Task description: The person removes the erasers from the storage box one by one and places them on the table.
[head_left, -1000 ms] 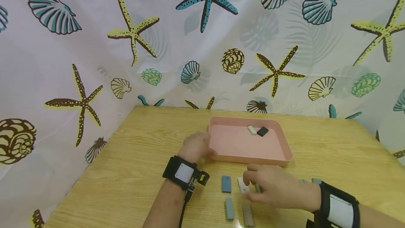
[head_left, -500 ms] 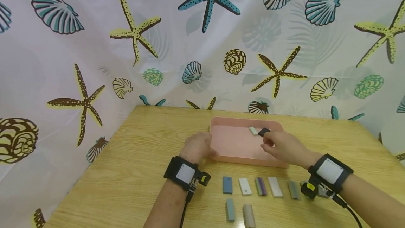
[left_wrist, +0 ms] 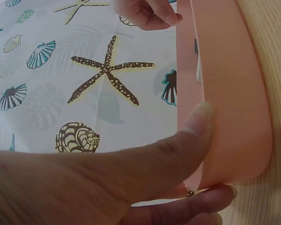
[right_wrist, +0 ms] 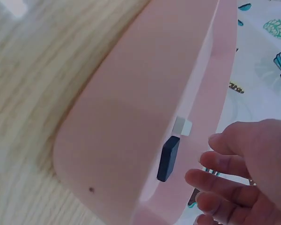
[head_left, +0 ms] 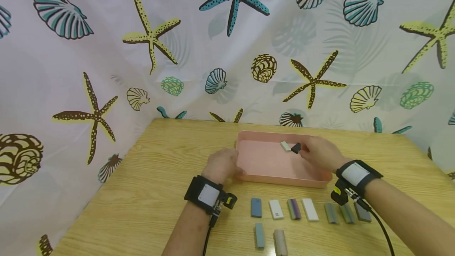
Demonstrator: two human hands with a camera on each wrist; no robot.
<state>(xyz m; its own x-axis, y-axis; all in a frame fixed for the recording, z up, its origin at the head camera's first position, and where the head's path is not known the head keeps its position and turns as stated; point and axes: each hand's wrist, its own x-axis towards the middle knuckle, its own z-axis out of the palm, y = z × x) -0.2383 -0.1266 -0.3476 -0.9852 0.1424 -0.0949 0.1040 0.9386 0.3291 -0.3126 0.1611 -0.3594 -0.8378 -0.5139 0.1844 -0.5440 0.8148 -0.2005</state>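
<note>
The pink tray lies on the wooden table. My left hand grips its left end; in the left wrist view the thumb lies over the rim, with fingers beneath. Over the tray's right side is my right hand, fingertips close to a small black block. Its fingers are loosely bent and apart from that block in the right wrist view, with nothing held. A small white block lies beside the black one in the tray.
In front of the tray runs a row of several small blocks: blue, white, purple-green, another white, grey-green and dark grey. Nearer lie a light blue block and a beige one. A patterned curtain hangs behind.
My right hand has moved from above the row of blocks, up and rightward, into the tray's right side near the black block. My left hand has stayed on the tray.
</note>
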